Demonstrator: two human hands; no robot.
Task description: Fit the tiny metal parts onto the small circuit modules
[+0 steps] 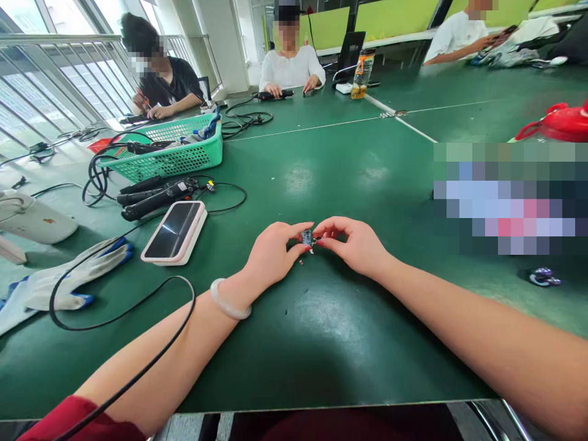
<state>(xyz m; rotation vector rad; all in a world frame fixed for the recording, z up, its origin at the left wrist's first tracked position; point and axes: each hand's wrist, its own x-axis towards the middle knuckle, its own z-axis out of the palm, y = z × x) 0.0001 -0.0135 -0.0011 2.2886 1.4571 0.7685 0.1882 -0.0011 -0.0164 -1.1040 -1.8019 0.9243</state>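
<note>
A small circuit board (307,237) is held just above the green table (349,343), between thumb and fingers of my left hand (271,250). My right hand (357,245) is closed in a pinch at the board's right edge, on a tiny dark part (318,239) too small to name. Whether that part is joined to the board cannot be made out. Just below the board lies a tiny brownish piece (302,263). A pale bangle (227,303) circles my left wrist.
Left of my hands are a phone (173,229), black corded tools (158,197), gloves (68,282) and a green basket (169,162). A black cable (151,291) crosses my left forearm. Several people sit around the table. A bottle (362,75) stands far off; a shiny purple object (545,277) lies right.
</note>
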